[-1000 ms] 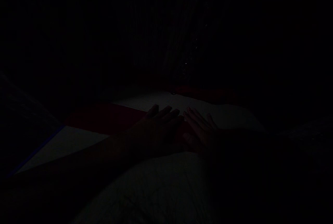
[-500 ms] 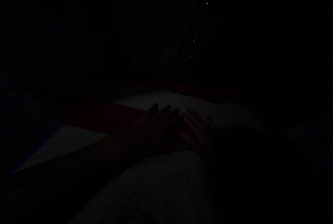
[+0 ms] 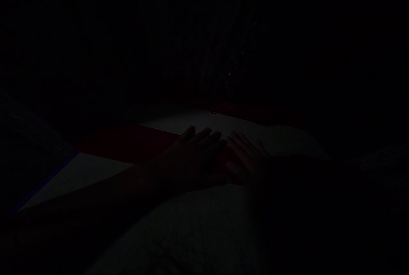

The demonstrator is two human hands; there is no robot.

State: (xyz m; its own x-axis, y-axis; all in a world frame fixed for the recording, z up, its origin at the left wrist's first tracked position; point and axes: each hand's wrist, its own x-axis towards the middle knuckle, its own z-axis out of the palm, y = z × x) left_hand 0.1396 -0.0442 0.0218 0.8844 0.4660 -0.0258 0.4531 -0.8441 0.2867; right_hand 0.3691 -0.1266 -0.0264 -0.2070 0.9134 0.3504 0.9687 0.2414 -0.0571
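Note:
The view is very dark. My left hand [image 3: 194, 155] lies palm down near the middle, its fingers spread on a pale surface [image 3: 188, 224] crossed by a dark red band [image 3: 124, 140]. Just to its right, my right hand [image 3: 247, 155] rests with fingers stretched out, pointing up and left. The two thumbs are close together over the lower edge of the red band; whether they touch I cannot tell. Nothing shows in either hand. Shadow hides the right wrist and forearm.
A thin blue edge [image 3: 44, 183] borders the pale surface at the left. A second dark red strip [image 3: 255, 113] runs along its far side, with a small dark round thing [image 3: 213, 112] by it. Small glints show in the darkness beyond.
The right hand sits very slightly farther right. The bright specks beyond the far edge have changed position and grown fainter, and the picture is a little dimmer.

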